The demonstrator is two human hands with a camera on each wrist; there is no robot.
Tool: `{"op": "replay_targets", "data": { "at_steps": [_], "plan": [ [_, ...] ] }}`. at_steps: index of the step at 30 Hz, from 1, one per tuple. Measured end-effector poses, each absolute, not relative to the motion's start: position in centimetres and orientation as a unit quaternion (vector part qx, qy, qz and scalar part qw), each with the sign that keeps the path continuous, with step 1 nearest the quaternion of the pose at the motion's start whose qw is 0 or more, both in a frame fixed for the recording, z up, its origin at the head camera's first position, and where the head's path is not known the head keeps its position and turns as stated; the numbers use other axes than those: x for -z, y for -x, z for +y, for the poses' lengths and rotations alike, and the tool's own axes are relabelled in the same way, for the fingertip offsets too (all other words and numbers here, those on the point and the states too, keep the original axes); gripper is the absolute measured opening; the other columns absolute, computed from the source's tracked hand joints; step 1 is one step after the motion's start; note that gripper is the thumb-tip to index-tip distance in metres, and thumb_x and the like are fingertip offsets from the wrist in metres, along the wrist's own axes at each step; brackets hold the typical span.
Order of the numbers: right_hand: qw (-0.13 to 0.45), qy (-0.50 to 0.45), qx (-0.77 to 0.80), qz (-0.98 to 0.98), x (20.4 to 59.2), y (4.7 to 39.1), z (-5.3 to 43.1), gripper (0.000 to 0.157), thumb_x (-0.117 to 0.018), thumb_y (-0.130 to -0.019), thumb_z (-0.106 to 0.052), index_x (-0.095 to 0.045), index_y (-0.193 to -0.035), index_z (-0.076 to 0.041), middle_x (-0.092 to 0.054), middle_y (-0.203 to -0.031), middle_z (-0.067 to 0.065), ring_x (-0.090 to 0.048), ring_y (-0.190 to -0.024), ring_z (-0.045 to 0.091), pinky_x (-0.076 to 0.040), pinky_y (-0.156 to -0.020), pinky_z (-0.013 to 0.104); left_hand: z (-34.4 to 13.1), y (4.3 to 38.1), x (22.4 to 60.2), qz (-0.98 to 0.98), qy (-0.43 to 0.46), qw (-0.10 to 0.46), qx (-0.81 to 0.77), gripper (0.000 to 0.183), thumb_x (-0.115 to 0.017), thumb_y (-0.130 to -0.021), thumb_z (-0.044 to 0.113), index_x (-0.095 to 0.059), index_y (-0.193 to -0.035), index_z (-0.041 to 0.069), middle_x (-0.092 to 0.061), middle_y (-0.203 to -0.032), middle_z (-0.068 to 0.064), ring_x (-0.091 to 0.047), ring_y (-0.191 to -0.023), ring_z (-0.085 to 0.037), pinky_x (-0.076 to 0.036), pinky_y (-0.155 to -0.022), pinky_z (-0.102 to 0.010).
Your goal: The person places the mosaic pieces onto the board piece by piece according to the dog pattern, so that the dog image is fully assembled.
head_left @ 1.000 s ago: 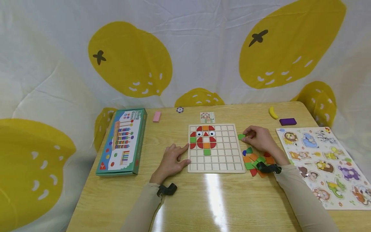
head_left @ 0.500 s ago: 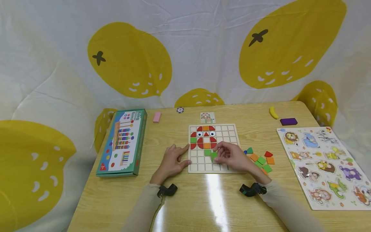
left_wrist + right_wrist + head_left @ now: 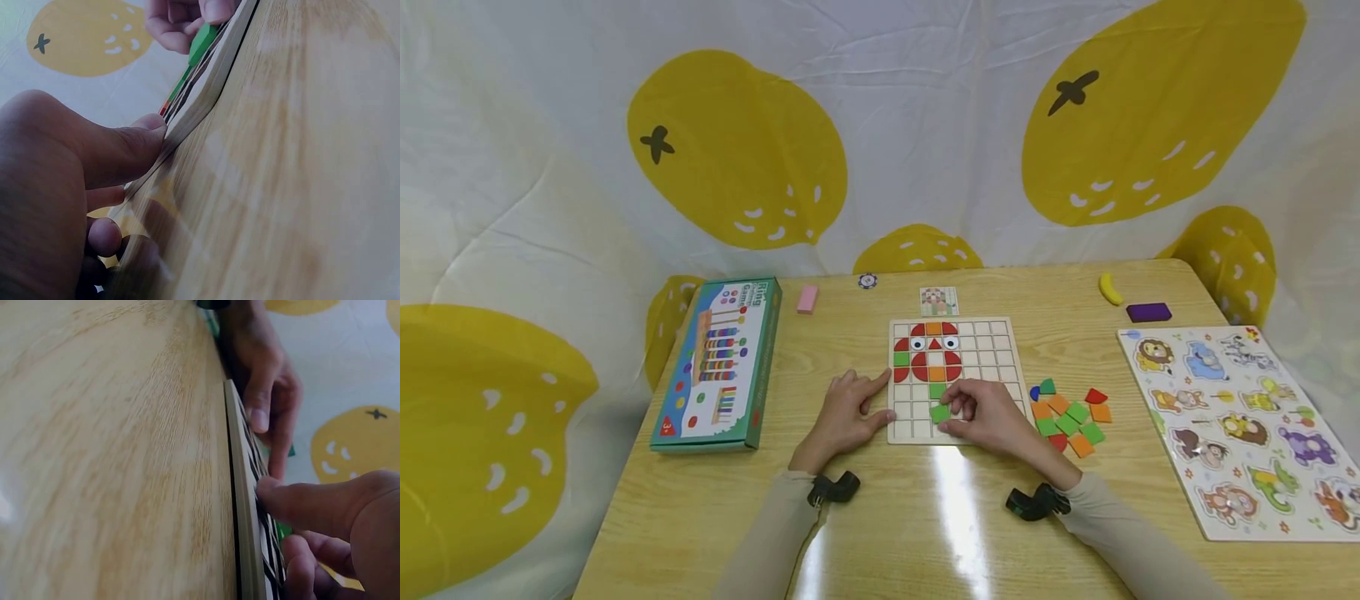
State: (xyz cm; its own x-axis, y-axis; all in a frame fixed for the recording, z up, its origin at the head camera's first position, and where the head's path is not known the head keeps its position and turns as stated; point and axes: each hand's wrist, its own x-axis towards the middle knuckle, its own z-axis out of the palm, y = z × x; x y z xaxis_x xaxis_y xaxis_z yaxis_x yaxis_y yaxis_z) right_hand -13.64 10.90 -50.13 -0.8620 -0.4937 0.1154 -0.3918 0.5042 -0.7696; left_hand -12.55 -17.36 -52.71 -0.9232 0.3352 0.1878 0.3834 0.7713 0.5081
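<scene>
My right hand (image 3: 988, 414) pinches a green square tile (image 3: 939, 413) between thumb and fingers, low on the wooden grid board (image 3: 983, 344). In the left wrist view the green tile (image 3: 201, 44) is tilted against the board's surface. Another green square (image 3: 937, 390) lies in the cell just above it. Red, orange, green and eye-marked tiles form a face-like pattern on the board's upper left. My left hand (image 3: 844, 418) touches the board's left edge with its extended forefinger and thumb (image 3: 140, 147). The right hand's fingers cover some cells.
Loose coloured tiles (image 3: 1071, 419) lie right of the board. A small picture card (image 3: 939, 301) sits behind it. A boxed game (image 3: 718, 367) stands left, an animal puzzle (image 3: 1232, 417) right. Along the back are a pink block (image 3: 807, 299), chip (image 3: 867, 281), toy banana (image 3: 1110, 289) and purple block (image 3: 1148, 312).
My right hand has carried the green tile from right of the board leftward over it, then slightly further left and down to below the other green square. The left hand has stayed put.
</scene>
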Motion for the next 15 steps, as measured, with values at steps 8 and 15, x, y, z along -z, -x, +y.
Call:
{"op": "replay_targets", "data": {
  "at_steps": [8, 15],
  "plan": [
    [0.04, 0.227, 0.419, 0.878, 50.5, 13.9, 10.9, 0.029, -0.088, -0.074, -0.024, -0.071, -0.095, -0.014, -0.061, -0.074, -0.006, -0.051, -0.059, 0.008, -0.043, -0.055, 0.023, -17.3, 12.7, 52.8, -0.939, 0.194, 0.046, 0.279, 0.068, -0.072, -0.085, 0.048, -0.052, -0.145, 0.022, -0.041, -0.065, 0.01, -0.032, -0.07, -0.012, -0.026, -0.075, -0.034],
    [0.008, 0.223, 0.423, 0.878, 50.6, 13.8, 9.9, 0.025, -0.09, -0.07, -0.024, -0.077, -0.089, -0.015, -0.064, -0.075, -0.007, -0.051, -0.058, 0.006, -0.043, -0.054, 0.023, -17.4, 12.6, 52.7, -0.94, 0.193, 0.044, 0.278, 0.069, -0.073, -0.085, 0.047, -0.052, -0.145, 0.021, -0.04, -0.065, 0.009, -0.032, -0.071, -0.012, -0.026, -0.076, -0.034]
  ]
}}
